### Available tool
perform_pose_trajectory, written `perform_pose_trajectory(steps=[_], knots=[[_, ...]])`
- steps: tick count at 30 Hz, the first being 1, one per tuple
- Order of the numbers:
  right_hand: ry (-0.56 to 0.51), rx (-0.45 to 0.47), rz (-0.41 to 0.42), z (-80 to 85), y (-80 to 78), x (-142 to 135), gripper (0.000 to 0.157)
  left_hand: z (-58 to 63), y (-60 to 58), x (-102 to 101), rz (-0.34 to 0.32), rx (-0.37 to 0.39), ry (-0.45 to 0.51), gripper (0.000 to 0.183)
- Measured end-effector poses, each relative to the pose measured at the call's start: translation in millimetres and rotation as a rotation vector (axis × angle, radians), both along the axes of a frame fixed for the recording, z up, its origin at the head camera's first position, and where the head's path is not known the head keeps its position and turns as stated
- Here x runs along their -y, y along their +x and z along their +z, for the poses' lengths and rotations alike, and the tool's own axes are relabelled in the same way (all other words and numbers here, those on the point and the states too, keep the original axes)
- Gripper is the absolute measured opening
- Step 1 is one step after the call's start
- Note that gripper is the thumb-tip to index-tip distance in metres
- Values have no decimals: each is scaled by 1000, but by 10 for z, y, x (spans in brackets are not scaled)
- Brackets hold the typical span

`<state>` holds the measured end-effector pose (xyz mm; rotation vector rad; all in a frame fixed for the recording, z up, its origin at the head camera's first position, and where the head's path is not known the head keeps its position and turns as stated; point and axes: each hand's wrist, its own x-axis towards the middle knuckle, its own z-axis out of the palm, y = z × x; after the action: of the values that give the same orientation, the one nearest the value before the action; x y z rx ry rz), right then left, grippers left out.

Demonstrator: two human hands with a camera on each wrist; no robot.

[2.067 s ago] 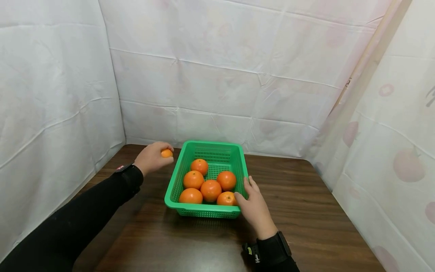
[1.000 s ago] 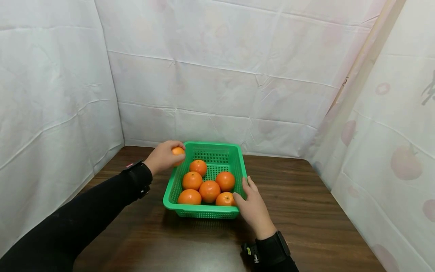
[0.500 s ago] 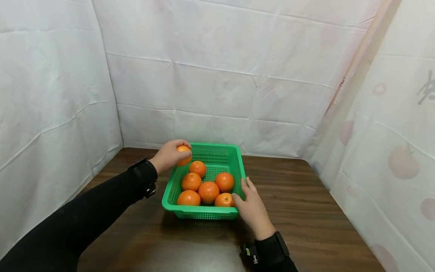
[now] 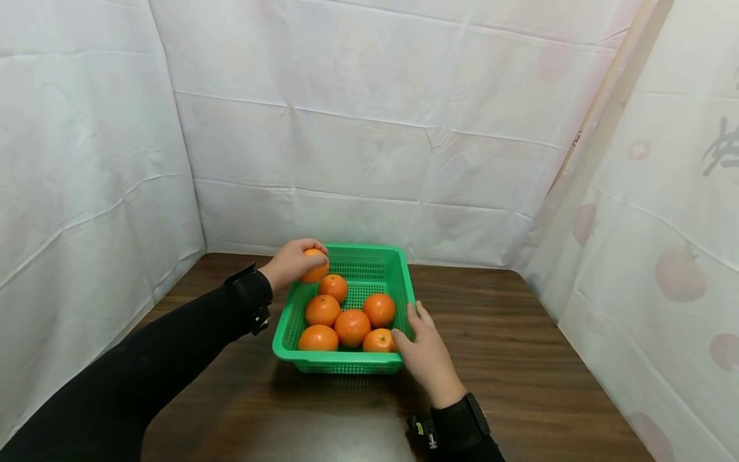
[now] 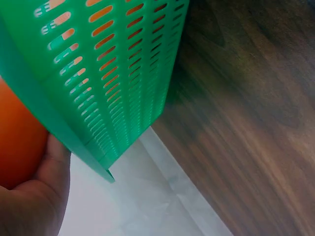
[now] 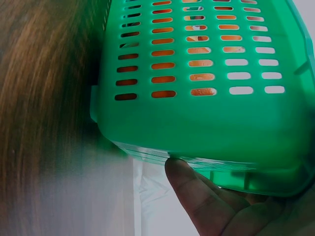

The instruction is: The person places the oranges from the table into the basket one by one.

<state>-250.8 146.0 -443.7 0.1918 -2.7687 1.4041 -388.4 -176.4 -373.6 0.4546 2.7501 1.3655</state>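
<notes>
In the head view a green plastic basket (image 4: pixel 337 361) stands on the table, with several oranges (image 4: pixel 352 328) in its near and left parts. My left hand (image 4: pixel 290 264) holds another orange (image 4: pixel 314 269) at the basket's back left edge, level with the rim. The left wrist view shows this held orange (image 5: pixel 18 140) beside the basket's slotted wall (image 5: pixel 101 64), thumb or finger curled against it. At the front right my right hand (image 4: pixel 430 360) grips the basket rim, thumb over the top and fingers along the outer wall. A fingertip (image 6: pixel 179 169) touches that wall in the right wrist view.
The dark wood tabletop (image 4: pixel 496 333) spreads to both sides of the basket. White cloth curtains (image 4: pixel 358 154) enclose the table at the back, left and right. The back curtain lies close behind the basket's far rim.
My left hand has carried its orange rightward from beside the basket to its back left edge, slowing lately. The right hand stays on the rim. The head view has shifted slightly.
</notes>
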Motion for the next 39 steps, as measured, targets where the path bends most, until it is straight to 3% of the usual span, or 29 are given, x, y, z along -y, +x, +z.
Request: perform_pose_trajectory(steps=[8, 15, 23, 32, 39], knots=[[-6, -8, -1, -4, 5, 0, 73, 36, -43, -109, -29, 60, -20, 38], [-4, -11, -4, -4, 10, 21, 73, 157, 2, -196, -52, 48, -109, 39], [5, -20, -5, -4, -5, 30, 73, 283, -26, -298, -89, 89, -115, 46], [11, -20, -5, -7, 1, 45, 73, 240, -105, -423, -176, 180, -107, 54], [-4, -18, -5, -18, 4, 61, 73, 222, -103, -528, -274, 140, -164, 58]])
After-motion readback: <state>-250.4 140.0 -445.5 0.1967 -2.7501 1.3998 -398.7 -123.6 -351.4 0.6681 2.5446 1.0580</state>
